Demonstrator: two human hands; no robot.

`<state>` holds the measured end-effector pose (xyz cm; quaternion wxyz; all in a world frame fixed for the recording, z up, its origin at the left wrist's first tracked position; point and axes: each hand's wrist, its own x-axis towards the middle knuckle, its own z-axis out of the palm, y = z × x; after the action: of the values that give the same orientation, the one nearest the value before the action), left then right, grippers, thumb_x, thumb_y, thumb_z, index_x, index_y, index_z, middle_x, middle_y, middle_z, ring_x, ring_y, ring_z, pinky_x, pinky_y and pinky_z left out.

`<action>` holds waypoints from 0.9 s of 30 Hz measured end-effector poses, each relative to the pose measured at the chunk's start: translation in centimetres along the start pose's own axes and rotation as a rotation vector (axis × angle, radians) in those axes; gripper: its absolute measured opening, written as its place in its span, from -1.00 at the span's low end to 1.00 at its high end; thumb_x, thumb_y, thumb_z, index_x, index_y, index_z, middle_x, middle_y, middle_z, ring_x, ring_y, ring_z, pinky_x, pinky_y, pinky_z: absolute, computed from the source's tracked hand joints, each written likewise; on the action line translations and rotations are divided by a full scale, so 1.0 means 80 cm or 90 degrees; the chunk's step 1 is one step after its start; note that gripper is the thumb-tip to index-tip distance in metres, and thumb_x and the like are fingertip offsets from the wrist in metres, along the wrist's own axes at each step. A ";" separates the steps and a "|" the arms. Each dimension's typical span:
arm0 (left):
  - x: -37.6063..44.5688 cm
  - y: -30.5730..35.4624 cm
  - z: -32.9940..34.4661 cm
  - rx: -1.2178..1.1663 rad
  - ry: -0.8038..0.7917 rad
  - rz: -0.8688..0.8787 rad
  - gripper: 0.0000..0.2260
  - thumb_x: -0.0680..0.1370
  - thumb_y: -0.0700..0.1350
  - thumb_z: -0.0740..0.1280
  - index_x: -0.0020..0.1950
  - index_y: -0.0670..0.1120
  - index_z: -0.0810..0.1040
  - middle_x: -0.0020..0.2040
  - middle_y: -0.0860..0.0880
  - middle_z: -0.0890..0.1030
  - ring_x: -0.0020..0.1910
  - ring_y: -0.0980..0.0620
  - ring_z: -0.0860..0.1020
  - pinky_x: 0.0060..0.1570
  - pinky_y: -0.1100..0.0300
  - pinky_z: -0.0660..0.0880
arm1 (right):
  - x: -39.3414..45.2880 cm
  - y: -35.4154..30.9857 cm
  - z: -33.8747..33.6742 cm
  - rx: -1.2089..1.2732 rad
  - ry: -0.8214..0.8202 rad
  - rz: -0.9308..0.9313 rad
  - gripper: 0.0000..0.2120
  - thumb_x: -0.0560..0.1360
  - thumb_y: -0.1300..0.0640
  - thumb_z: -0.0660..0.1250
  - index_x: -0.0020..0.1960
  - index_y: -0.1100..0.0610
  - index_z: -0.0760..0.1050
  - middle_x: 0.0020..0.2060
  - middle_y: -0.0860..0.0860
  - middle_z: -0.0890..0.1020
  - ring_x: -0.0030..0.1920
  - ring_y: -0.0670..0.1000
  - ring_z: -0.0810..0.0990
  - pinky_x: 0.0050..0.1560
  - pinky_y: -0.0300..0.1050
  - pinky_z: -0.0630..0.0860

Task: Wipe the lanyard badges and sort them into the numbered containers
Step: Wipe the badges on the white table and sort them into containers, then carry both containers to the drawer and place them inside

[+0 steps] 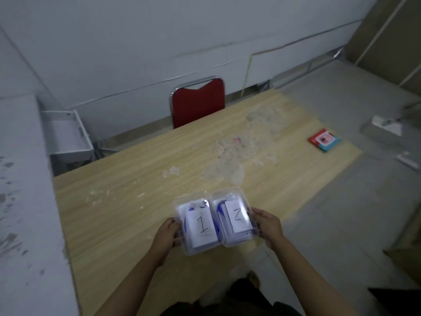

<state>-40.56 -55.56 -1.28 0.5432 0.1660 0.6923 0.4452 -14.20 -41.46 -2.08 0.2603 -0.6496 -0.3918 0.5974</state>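
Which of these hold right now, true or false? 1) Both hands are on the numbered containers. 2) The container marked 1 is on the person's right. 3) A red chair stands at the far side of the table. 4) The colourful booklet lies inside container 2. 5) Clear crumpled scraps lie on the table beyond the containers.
1) True: the left hand holds container 1 and the right hand holds container 2.
2) False: it is on the person's left.
3) True: the red chair stands there.
4) False: the booklet lies near the far right corner of the table.
5) True: the clear scraps lie mid-table.
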 end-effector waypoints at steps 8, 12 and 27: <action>0.044 0.063 0.158 0.038 -0.110 0.017 -0.80 0.64 -0.13 0.23 0.21 -0.17 0.51 0.10 -0.24 0.62 -0.01 -0.17 0.59 0.01 -0.05 0.54 | 0.047 -0.036 -0.153 0.067 0.077 0.010 -0.76 0.44 0.03 0.50 0.09 0.04 0.67 -0.07 0.05 0.73 -0.02 0.12 0.69 -0.17 -0.06 0.62; 0.068 0.099 0.264 0.041 -0.152 0.031 -0.81 0.62 -0.13 0.25 0.19 -0.18 0.52 0.10 -0.25 0.62 -0.01 -0.17 0.59 0.05 -0.09 0.52 | 0.082 -0.067 -0.253 0.085 0.100 0.004 -0.76 0.42 0.01 0.51 0.07 0.03 0.68 -0.07 0.06 0.73 -0.03 0.13 0.69 -0.20 -0.08 0.59; 0.159 0.208 0.645 0.066 -0.264 0.053 -0.77 0.60 0.01 0.29 0.13 -0.10 0.56 0.03 -0.11 0.66 0.00 -0.12 0.62 -0.10 0.08 0.56 | 0.228 -0.164 -0.576 0.166 0.168 -0.009 -0.78 0.43 0.06 0.50 0.05 0.09 0.62 -0.09 0.08 0.71 -0.09 0.10 0.67 0.03 0.15 0.64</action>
<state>-2.90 -14.84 3.59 0.6457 0.3104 0.5803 0.3873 27.98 -13.22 5.00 0.3954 -0.6804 -0.2783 0.5507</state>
